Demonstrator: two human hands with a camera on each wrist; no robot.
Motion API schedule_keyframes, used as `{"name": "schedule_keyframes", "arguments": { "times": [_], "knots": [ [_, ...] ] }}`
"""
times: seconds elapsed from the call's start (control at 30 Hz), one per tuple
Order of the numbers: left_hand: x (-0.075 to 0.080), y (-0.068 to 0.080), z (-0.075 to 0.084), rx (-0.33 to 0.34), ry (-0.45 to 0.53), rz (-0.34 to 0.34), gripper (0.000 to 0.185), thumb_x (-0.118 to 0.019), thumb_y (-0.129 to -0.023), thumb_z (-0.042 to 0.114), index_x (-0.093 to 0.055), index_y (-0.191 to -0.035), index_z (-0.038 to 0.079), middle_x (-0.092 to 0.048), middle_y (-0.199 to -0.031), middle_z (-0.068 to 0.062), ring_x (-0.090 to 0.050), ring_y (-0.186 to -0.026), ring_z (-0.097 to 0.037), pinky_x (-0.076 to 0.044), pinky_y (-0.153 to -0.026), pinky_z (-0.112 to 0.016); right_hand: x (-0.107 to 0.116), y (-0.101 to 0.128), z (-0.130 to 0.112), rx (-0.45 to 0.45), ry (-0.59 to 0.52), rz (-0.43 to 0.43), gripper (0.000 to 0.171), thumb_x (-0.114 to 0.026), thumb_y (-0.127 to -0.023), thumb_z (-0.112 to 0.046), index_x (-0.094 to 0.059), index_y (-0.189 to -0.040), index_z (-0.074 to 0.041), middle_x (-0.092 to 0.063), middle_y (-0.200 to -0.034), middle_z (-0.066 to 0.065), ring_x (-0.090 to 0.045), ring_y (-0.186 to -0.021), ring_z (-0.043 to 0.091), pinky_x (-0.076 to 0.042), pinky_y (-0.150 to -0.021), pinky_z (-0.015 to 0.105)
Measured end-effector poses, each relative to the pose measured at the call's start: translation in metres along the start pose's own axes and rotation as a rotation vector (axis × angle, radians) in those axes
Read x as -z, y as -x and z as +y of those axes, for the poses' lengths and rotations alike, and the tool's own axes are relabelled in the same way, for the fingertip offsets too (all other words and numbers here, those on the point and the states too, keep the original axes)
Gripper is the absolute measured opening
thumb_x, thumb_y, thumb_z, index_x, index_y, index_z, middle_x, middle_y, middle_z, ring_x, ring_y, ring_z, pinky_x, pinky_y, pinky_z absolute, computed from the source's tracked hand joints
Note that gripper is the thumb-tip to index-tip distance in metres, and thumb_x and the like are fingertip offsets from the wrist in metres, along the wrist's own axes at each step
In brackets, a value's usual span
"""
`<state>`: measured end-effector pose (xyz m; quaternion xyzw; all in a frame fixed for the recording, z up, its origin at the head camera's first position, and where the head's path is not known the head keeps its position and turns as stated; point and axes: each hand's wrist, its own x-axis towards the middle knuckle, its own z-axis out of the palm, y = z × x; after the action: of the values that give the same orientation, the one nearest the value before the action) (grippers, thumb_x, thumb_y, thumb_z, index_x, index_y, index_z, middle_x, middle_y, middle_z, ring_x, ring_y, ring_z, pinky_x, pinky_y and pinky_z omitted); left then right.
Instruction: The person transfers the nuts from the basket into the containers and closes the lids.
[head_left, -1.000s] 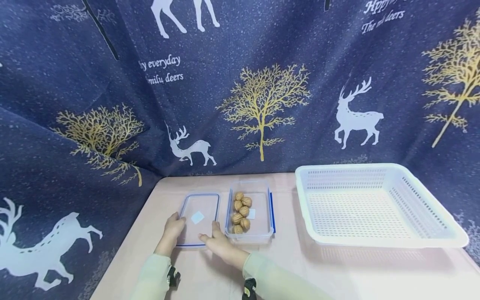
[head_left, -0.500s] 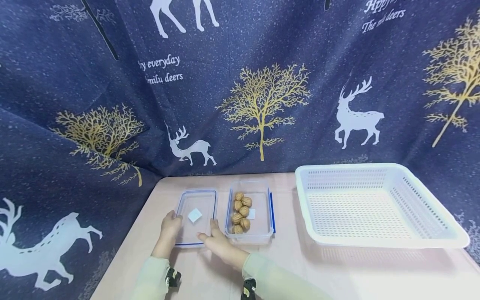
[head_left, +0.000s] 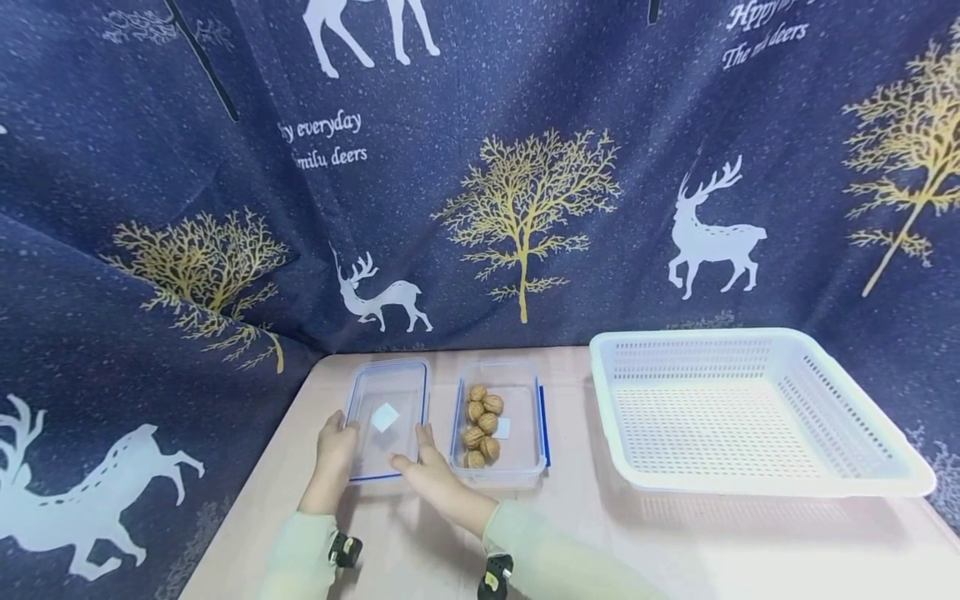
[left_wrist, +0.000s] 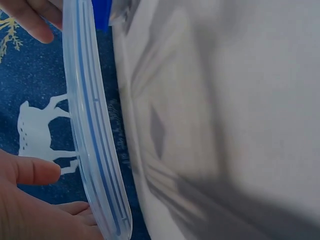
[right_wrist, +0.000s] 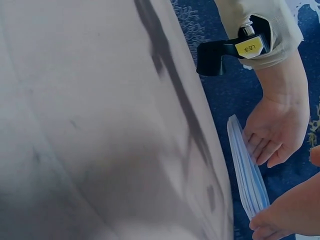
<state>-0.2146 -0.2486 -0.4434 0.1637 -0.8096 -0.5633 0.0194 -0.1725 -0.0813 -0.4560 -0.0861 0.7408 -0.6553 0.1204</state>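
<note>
Both hands hold a clear plastic lid with a blue seal (head_left: 386, 450) by its sides. The left hand (head_left: 333, 450) grips its left edge, and the right hand (head_left: 438, 479) grips its right edge near the front corner. Seen edge-on in the left wrist view, the lid (left_wrist: 95, 125) is raised off the table, and its shadow falls on the cloth. The left hand (right_wrist: 277, 125) also shows in the right wrist view, its fingers at the lid. Just right of the lid stands a clear food container (head_left: 517, 462) with several walnuts (head_left: 483, 425) along its left side.
A large white plastic basket (head_left: 750, 485) stands at the right of the pale-covered table (head_left: 570, 533). A blue clip flap (head_left: 546, 425) hangs on the container's right side. Behind the table hangs a dark blue curtain (head_left: 480, 275) with deer and trees.
The lid has moved away from the person and slightly left, rising with its far edge toward the curtain. Both hands have moved along with it. The container and basket have stayed put.
</note>
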Motion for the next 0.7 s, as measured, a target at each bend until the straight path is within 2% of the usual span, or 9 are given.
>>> {"name": "schedule_keyframes", "arguments": {
  "times": [0.3,0.53,0.7],
  "knots": [
    [-0.009,0.000,0.016,-0.048,0.107,-0.008,0.063,-0.034,-0.097,0.008,-0.005,-0.149,-0.009,-0.004,-0.154,-0.033,-0.002,-0.142,-0.047,-0.007,-0.118,-0.054,0.021,0.002,-0.015,0.029,-0.012,0.026,0.082,-0.059,-0.092,-0.034,-0.016,-0.152,0.002,-0.007,-0.159,0.020,-0.008,-0.145,0.040,-0.006,-0.116,0.059],
    [-0.022,0.003,0.031,-0.067,0.160,-0.031,0.063,-0.037,-0.096,0.006,-0.006,-0.148,-0.012,-0.007,-0.153,-0.036,-0.004,-0.142,-0.048,-0.006,-0.118,-0.054,0.046,0.003,-0.022,0.048,0.037,0.055,0.079,-0.056,-0.093,-0.036,-0.017,-0.152,-0.001,-0.014,-0.158,0.020,-0.015,-0.143,0.041,-0.013,-0.115,0.060],
    [-0.031,0.005,0.037,-0.061,0.169,-0.062,0.062,-0.037,-0.098,0.008,-0.006,-0.149,-0.011,-0.006,-0.154,-0.034,-0.004,-0.143,-0.046,-0.006,-0.118,-0.055,0.061,0.003,-0.025,0.040,0.027,0.101,0.075,-0.057,-0.094,-0.033,-0.021,-0.152,-0.002,-0.021,-0.155,0.025,-0.020,-0.140,0.046,-0.013,-0.112,0.067]
  ]
}}
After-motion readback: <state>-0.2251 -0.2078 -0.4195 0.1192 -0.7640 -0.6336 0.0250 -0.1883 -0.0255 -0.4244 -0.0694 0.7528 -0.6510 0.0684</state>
